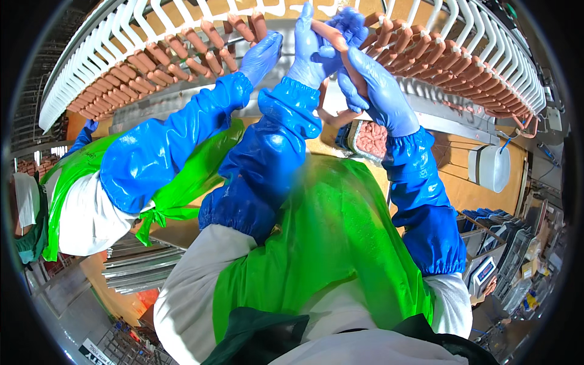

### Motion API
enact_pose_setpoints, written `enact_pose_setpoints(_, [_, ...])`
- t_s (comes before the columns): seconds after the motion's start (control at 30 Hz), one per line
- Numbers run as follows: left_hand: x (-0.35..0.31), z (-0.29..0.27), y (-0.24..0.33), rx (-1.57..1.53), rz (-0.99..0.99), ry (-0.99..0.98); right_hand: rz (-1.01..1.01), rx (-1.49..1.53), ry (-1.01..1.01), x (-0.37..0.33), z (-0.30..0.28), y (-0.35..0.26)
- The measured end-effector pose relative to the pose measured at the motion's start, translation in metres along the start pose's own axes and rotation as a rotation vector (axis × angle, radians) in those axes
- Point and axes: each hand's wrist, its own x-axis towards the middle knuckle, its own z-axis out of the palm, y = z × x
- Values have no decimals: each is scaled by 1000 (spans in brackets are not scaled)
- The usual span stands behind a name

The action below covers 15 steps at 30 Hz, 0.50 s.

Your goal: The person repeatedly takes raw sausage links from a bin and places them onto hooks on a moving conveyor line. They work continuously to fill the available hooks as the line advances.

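Note:
A string of pink sausages runs between my hands at the top middle. My left hand, in a blue glove, has its thumb up and its fingers around the upper sausage; how firmly it grips is hard to see. My right hand, gloved too, is closed on a lower sausage between thumb and fingers. More of the string hangs below them. Just beyond both hands, several sausages hang in rows from the white hooks of a curved rack, to the left and right.
At left a co-worker in a green apron reaches a gloved hand to the hung sausages. A tray of pink meat sits below my right hand. A white container hangs at right. Metal trays are stacked lower left.

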Motion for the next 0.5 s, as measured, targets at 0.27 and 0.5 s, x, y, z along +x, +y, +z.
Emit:
enact_pose_setpoints(0.27, [-21, -9, -17, 215, 373, 207, -67, -231, 204, 10, -28, 66])
enact_pose_setpoints(0.5, [-36, -61, -11, 250, 265, 532, -19, -265, 291, 8, -36, 108])
